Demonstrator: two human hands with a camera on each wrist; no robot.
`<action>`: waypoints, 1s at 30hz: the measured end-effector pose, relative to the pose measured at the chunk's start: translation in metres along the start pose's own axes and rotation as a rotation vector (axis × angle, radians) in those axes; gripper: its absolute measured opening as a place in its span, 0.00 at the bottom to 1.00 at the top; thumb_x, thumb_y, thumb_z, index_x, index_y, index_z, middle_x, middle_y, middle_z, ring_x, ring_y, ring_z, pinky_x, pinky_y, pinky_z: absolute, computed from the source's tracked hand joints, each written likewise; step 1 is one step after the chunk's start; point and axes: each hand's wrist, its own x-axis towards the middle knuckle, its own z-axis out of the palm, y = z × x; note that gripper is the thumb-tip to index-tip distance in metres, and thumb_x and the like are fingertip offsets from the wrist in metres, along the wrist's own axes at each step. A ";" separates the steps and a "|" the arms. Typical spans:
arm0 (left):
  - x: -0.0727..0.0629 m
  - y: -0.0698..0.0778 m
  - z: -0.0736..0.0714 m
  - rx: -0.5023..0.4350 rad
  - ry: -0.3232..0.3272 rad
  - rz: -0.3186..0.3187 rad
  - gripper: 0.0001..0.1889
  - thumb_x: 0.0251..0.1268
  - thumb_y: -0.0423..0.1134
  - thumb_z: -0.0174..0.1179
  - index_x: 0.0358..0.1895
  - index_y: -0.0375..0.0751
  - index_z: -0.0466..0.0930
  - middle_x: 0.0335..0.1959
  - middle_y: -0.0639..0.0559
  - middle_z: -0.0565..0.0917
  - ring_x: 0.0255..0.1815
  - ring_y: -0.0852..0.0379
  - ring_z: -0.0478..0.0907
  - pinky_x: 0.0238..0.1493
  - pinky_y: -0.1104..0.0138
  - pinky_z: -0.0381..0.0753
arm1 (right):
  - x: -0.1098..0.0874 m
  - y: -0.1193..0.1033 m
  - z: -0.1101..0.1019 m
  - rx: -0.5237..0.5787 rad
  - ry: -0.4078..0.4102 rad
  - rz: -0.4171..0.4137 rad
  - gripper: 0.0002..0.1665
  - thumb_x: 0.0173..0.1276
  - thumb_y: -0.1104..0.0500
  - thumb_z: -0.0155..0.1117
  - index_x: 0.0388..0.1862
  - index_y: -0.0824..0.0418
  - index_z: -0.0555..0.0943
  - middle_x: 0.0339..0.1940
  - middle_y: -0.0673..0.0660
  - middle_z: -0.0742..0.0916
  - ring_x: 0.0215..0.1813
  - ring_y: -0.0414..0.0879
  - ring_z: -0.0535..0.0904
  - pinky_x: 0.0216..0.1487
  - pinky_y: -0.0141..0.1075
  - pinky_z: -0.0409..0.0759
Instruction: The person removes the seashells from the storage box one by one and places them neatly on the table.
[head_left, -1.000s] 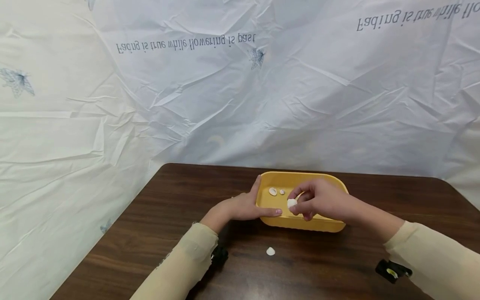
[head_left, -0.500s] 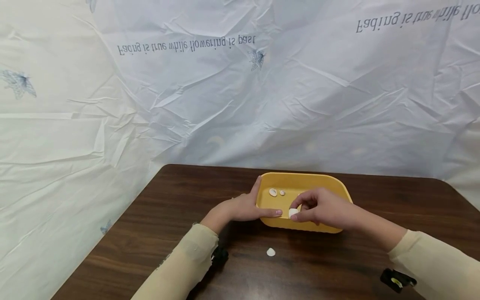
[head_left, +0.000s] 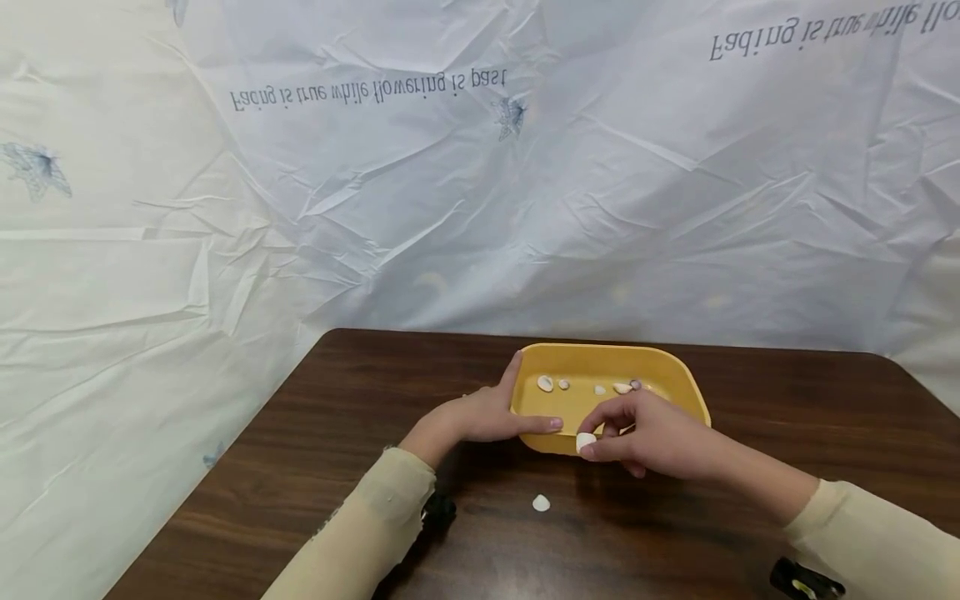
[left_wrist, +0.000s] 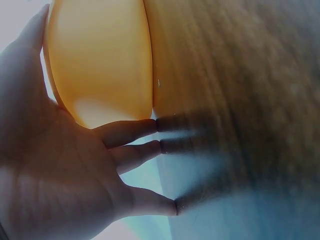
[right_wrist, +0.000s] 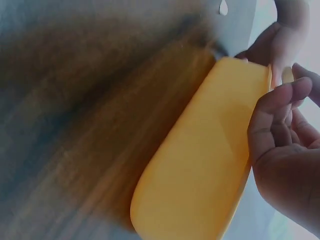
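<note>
Between thumb and index finger, my right hand [head_left: 660, 437] pinches a small white seashell [head_left: 586, 442], held over the near rim of a yellow plastic tub [head_left: 600, 354]. My left hand [head_left: 487, 414] rests against the tub's left end, its thumb and fingers spread straight along the rim and wall. In the left wrist view, several straight fingers [left_wrist: 131, 131] reach to the tabletop beside the tub [left_wrist: 102, 55]. Inside the tub lie several shells, among them an oval one [head_left: 545, 383] at the left and a pale one [head_left: 622, 388] farther right.
Another white seashell [head_left: 541, 503] lies on the dark wooden table [head_left: 337, 450], in front of the tub. A wrinkled white cloth [head_left: 450, 208] with printed lettering hangs behind the table and at its left side.
My right hand has come toward me with the pinched shell, from over the tub's inside to its near rim, uncovering shells at the right. The left hand has stayed in place.
</note>
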 end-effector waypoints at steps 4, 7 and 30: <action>0.001 -0.002 0.000 -0.007 0.002 0.001 0.69 0.60 0.77 0.65 0.87 0.65 0.19 0.56 0.43 0.84 0.55 0.52 0.80 0.63 0.54 0.77 | -0.003 0.002 0.009 0.030 -0.023 0.001 0.14 0.72 0.47 0.75 0.45 0.56 0.89 0.23 0.48 0.80 0.21 0.40 0.75 0.27 0.38 0.79; 0.002 -0.003 -0.001 -0.008 0.004 0.001 0.69 0.60 0.77 0.65 0.87 0.64 0.20 0.56 0.42 0.84 0.55 0.51 0.80 0.63 0.54 0.77 | -0.005 0.004 0.015 0.006 -0.008 -0.003 0.13 0.73 0.47 0.74 0.42 0.56 0.90 0.23 0.48 0.81 0.22 0.39 0.74 0.25 0.35 0.76; 0.013 -0.007 -0.005 0.007 0.002 0.016 0.69 0.60 0.78 0.64 0.86 0.64 0.18 0.74 0.34 0.76 0.66 0.48 0.79 0.68 0.52 0.76 | -0.007 0.035 0.044 -0.003 0.050 0.100 0.10 0.73 0.50 0.74 0.44 0.55 0.91 0.18 0.50 0.81 0.17 0.44 0.74 0.19 0.40 0.77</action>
